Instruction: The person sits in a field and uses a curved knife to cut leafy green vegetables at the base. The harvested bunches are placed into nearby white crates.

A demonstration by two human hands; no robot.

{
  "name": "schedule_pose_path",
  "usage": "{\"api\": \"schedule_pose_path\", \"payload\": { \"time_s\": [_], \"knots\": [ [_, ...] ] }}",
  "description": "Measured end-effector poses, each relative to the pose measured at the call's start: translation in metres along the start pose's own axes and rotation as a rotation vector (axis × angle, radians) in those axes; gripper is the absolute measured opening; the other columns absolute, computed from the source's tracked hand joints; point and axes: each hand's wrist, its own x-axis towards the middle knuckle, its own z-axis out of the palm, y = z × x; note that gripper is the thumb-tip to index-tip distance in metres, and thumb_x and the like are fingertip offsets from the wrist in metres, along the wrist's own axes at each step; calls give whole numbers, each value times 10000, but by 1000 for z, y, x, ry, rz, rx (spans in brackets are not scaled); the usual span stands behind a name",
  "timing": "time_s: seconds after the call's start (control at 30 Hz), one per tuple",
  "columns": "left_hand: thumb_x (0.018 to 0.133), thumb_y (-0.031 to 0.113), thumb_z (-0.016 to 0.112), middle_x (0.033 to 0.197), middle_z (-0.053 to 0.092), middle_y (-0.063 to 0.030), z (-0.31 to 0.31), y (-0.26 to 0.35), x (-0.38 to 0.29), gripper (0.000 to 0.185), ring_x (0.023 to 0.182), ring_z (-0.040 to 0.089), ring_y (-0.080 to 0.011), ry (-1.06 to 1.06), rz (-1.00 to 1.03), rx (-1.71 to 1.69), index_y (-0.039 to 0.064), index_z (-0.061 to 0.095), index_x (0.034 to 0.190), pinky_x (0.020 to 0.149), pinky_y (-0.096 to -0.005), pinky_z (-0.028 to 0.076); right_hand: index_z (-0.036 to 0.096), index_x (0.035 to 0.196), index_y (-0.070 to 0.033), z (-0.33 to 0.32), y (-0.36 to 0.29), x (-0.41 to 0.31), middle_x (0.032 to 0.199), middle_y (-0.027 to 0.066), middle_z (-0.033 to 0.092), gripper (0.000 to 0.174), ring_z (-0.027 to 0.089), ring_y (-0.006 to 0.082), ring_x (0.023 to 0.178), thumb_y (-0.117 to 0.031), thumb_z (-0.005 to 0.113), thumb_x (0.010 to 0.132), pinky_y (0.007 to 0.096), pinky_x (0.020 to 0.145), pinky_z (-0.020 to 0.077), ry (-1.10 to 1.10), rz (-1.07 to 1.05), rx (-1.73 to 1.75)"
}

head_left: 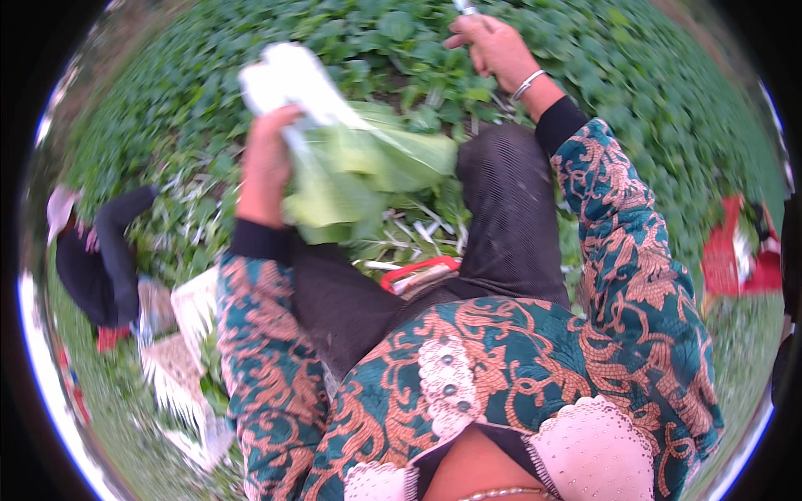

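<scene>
My left hand (269, 163) grips a leafy vegetable with thick white stalks (297, 78) and pale green leaves (357, 169). The white stalk end points up and away from me, and the leaves hang over my lap side; both are somewhat blurred. At the upper right, my right hand (492, 47) holds a metal tool (465, 6), of which only a small shiny part shows at the picture's top edge. Its kind cannot be told. The two hands are well apart. Below the leaves, cut white stalks (426, 230) lie on the ground between my knees.
Low green plants (633, 81) cover the ground ahead. A red-rimmed object (420, 272) lies between my thighs. Another person (100, 269) in dark clothes bends at the far left, near white sacks (182, 369). Red bags (739, 250) stand at the far right.
</scene>
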Motion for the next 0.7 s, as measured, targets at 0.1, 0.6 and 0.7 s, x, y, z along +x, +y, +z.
{"api": "schedule_pose_path", "payload": {
  "time_s": [0.1,0.6,0.7],
  "knots": [
    [834,163,542,1282,563,-170,7,-8,16,559,1199,529,-299,-180,44,-230,-18,442,1354,1063,-424,390,554,918,-46,-134,89,-54,755,64,597,365,438,91,410,-403,501,967,245,383,348,253,135,-67],
    [757,103,648,1134,598,-117,1,-15,24,573,1001,590,-237,294,-302,425,-31,475,1286,921,-358,455,486,926,-68,-121,351,-200,619,36,509,289,490,145,442,-354,465,960,313,347,382,487,1028,372],
    [731,101,657,1124,598,-119,17,-15,29,598,1001,587,-237,288,-396,490,-39,467,1280,910,-352,460,481,890,-73,-118,373,-152,578,41,500,307,512,159,447,-370,448,964,315,353,401,706,1171,433]
  ]
}}
